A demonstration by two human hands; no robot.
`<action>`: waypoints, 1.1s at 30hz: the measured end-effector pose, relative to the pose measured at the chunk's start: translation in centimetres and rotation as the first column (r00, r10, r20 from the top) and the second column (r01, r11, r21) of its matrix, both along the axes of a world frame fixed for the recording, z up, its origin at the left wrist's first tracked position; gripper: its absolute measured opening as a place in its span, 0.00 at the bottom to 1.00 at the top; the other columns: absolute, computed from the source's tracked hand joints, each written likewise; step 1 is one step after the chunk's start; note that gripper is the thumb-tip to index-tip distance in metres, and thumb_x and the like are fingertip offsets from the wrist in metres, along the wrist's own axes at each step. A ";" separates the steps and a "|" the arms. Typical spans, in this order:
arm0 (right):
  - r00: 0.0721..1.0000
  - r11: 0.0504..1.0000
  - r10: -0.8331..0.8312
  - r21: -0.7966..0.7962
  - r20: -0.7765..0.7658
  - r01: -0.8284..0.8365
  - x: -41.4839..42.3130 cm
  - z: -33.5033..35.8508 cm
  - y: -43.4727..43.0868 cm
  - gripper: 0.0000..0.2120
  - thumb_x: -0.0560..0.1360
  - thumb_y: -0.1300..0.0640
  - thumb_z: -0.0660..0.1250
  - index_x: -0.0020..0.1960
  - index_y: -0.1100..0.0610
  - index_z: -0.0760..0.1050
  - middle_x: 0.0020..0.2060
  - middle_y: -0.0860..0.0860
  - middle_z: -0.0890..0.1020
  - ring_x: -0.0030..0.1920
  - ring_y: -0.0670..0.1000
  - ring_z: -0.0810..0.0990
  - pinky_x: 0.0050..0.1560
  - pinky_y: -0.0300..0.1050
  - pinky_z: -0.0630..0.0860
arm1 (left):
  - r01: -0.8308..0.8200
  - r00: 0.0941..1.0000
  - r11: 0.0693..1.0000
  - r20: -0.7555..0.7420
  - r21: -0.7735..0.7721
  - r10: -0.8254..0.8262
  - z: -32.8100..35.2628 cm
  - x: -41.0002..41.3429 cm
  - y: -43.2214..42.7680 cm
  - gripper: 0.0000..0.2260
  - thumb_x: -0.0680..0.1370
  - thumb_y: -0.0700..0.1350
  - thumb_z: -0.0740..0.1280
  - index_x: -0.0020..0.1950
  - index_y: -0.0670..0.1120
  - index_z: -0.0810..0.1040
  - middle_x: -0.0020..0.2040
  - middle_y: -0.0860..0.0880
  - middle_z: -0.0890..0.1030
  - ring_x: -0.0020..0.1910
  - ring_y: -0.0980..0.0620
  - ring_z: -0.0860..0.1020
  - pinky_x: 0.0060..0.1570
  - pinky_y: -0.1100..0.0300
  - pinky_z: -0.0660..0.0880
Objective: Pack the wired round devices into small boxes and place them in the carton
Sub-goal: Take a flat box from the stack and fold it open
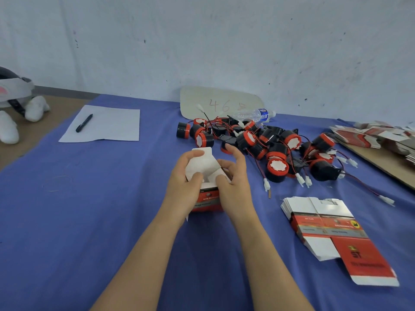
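Observation:
A small red and white box (207, 199) stands on the blue cloth in the middle, its white top flaps up. My left hand (185, 182) grips its left side with the thumb on a flap. My right hand (233, 187) holds the right side, thumb and fingers on another flap. What is inside the box is hidden. A pile of black and red round devices (262, 144) with red and black wires and white plugs lies behind and to the right. A stack of flat unfolded boxes (325, 223) lies at the right. No carton is in view.
A sheet of paper (105, 124) with a black pen (84, 126) lies at the back left. A cardboard piece marked with numbers (220, 102) leans on the wall, next to a plastic bottle (256, 115). More flat boxes (381, 135) sit on a board at the far right.

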State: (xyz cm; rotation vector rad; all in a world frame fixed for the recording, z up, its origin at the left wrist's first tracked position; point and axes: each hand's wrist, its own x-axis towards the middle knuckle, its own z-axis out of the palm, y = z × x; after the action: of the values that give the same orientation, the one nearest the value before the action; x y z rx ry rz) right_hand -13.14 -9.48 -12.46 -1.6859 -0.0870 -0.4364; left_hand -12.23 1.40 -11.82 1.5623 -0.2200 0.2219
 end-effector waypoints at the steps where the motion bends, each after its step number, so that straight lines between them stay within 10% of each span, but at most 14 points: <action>1: 1.000 1.000 0.020 -0.024 0.016 -0.020 0.0 0.1 -0.1 0.31 0.70 0.69 0.55 0.61 0.36 0.69 0.48 0.43 0.80 0.45 0.43 0.79 0.42 0.36 0.75 | 0.013 1.000 1.000 -0.008 0.001 -0.013 0.0 0.0 0.0 0.24 0.75 0.32 0.57 0.51 0.63 0.73 0.59 0.56 0.75 0.53 0.56 0.76 0.43 0.67 0.75; 10: 0.996 0.996 0.090 0.002 0.019 -0.090 -0.5 0.3 -0.5 0.30 0.71 0.74 0.54 0.56 0.41 0.74 0.48 0.47 0.81 0.47 0.48 0.78 0.47 0.41 0.75 | -0.039 0.999 0.997 0.007 -0.065 0.039 -0.6 0.2 -0.3 0.19 0.75 0.31 0.56 0.49 0.57 0.64 0.59 0.57 0.73 0.48 0.62 0.76 0.34 0.73 0.72; 14: 0.991 0.992 0.116 0.066 -0.074 -0.111 -1.0 1.0 -0.1 0.07 0.74 0.54 0.62 0.43 0.48 0.79 0.48 0.50 0.81 0.46 0.47 0.78 0.46 0.42 0.74 | -0.050 0.996 0.944 -0.087 -0.327 0.023 -1.0 0.4 -0.4 0.08 0.79 0.38 0.55 0.48 0.51 0.67 0.55 0.56 0.79 0.48 0.59 0.79 0.36 0.66 0.75; 18: 0.974 0.988 0.122 -0.067 -0.191 -0.137 -1.3 1.2 -0.4 0.06 0.74 0.49 0.68 0.45 0.51 0.78 0.55 0.48 0.78 0.51 0.46 0.79 0.51 0.42 0.75 | -0.115 0.988 0.919 -0.143 -0.376 0.065 -1.1 0.3 -0.9 0.17 0.82 0.53 0.49 0.53 0.46 0.74 0.50 0.48 0.83 0.44 0.53 0.81 0.38 0.62 0.75; 27: 0.941 0.908 0.133 -0.342 -0.311 -0.241 -1.7 3.2 -2.1 0.12 0.75 0.56 0.69 0.56 0.46 0.73 0.52 0.43 0.77 0.49 0.47 0.78 0.46 0.41 0.78 | -0.190 0.949 0.968 0.221 -0.164 0.223 -1.2 -0.7 -1.2 0.19 0.76 0.66 0.46 0.51 0.59 0.70 0.41 0.52 0.83 0.39 0.49 0.81 0.40 0.46 0.77; 33: 0.947 0.902 0.149 -0.354 -0.285 -0.249 -2.1 3.7 -2.5 0.10 0.74 0.56 0.70 0.53 0.47 0.72 0.48 0.44 0.78 0.44 0.43 0.78 0.39 0.32 0.74 | -0.162 0.900 0.980 0.390 -0.119 0.196 -0.9 -0.6 -0.9 0.17 0.77 0.69 0.45 0.54 0.67 0.69 0.42 0.54 0.82 0.40 0.52 0.81 0.40 0.53 0.76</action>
State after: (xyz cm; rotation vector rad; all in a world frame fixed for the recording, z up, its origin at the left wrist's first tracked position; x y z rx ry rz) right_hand -15.21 -11.93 -8.76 -2.0842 -0.1675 -0.0430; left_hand -12.88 0.49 -12.76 1.4417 -0.3823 0.6922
